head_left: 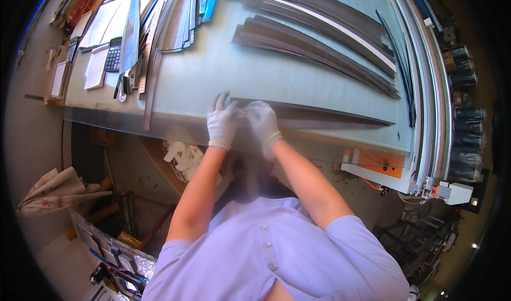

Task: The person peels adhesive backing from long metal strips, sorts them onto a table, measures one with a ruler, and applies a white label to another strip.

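A: So, biggest first. What's there?
B: Pale green, glass-like tabletop [186, 77], filling most of the upper view. Then a bundle of long white and grey bars [426, 88] down its right side.
A: Next?
B: Fanned pile of long, dark grey-brown flat strips [314, 55], toward the right on the tabletop. Beyond it, one narrow white strip [340, 28] lying among more dark ones.
A: And the workpiece?
B: Slim set of dark, flat strips [324, 115] near the front edge. Left end at the fingers, rest runs off right, tapering in view.
A: Hands?
B: Left hand in a white knit glove with yellow cuff band [221, 122], right hand in a matching white glove [262, 122]. Just beside each other, fingertips meeting at that left end.
A: Grip?
B: Left: some fingers stretched forward, partly spread. Right: fingers curled over the strip end. Can't tell if either is actually pinching it.
A: Smallest?
B: White notepad [97, 66], then a dark calculator [112, 58] beside it, upper left.
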The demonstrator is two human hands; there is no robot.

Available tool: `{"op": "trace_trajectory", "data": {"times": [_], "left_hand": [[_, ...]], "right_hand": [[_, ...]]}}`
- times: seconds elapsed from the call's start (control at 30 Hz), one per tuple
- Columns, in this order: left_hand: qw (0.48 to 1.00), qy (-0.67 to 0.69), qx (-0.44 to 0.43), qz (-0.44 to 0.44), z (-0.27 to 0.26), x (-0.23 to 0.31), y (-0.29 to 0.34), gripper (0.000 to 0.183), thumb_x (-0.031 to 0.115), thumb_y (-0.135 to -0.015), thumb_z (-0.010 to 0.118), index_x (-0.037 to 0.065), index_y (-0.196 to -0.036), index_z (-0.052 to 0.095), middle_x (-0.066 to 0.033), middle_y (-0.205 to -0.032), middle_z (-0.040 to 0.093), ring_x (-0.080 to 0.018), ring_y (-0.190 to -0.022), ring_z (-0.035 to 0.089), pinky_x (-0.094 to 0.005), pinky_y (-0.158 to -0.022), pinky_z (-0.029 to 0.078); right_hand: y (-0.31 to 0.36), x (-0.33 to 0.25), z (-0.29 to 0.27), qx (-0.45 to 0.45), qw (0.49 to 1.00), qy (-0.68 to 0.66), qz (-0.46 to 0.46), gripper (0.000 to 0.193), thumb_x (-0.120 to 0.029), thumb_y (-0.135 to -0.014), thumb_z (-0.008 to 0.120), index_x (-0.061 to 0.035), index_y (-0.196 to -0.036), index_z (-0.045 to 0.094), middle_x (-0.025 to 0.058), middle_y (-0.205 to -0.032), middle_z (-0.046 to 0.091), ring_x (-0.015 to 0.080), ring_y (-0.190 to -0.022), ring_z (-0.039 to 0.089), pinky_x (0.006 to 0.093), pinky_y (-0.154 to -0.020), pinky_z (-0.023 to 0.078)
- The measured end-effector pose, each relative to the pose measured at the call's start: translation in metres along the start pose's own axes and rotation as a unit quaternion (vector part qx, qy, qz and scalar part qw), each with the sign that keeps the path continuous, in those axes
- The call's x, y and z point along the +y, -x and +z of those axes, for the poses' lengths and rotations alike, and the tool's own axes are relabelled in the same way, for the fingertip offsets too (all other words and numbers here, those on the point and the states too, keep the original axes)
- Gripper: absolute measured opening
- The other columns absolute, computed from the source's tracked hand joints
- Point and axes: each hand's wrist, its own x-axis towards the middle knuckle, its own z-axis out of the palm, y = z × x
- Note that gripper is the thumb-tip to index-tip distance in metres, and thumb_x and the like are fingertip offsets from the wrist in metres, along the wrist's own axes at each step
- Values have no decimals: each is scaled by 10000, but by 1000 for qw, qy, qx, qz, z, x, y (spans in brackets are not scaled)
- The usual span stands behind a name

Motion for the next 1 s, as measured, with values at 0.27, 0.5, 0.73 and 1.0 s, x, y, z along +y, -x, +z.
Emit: {"op": "trace_trajectory", "data": {"times": [0.27,0.5,0.73,1.0], "left_hand": [[971,172,87,-145,-64,-12,48,242,-72,-773,613,52,-953,716,-120,-1208,657,-306,-1179,600,-380,-985,495],[795,473,257,-280,-259,-143,152,246,40,-888,648,6,-1128,690,-115,-1260,648,-241,-1140,608,-402,-1036,477],[757,569,301,-111,-361,-139,140,230,101,-1032,519,40,-1238,599,-166,-1378,587,-307,-1287,552,-439,-1142,418],[891,269,211,-298,-271,-175,150,187,-51,-900,638,-22,-1081,675,-89,-1189,669,-142,-1018,627,-275,-938,488]], "right_hand": [[-21,19,-10,-41,933,-284,219,434,-319,-1061,498,47,-1049,731,129,-992,751,203,-883,686,337,-863,526],[-26,0,-48,17,907,-338,251,393,-321,-1058,488,7,-1077,703,105,-977,736,175,-842,693,307,-784,533],[37,-3,-86,16,922,-282,264,344,-275,-1050,531,10,-1042,723,96,-927,738,138,-783,673,287,-730,524],[106,2,-112,16,928,-220,301,308,-232,-1038,544,16,-1045,726,99,-937,728,145,-784,656,289,-759,517]]}}
